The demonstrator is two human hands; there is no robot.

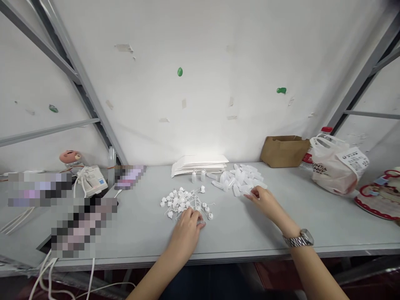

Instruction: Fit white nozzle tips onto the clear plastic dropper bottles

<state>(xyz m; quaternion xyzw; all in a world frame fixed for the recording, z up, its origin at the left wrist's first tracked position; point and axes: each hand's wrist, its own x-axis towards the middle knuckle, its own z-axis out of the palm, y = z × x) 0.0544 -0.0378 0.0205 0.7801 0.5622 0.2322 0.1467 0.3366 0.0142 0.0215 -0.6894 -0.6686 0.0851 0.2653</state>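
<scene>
Holds left hand (186,228) curled beside white caps (180,201), just beyond its fingers; holds right hand (261,201) beside translucent tubes (240,178), just beyond its bent fingers; cannot tell of pinching in either.

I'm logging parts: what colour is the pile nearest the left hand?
The pile is white; head view.

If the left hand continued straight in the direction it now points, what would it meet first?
Probably the pile of small white pieces just ahead of the left hand; it may already be touching them, but depth is unclear here.
</scene>
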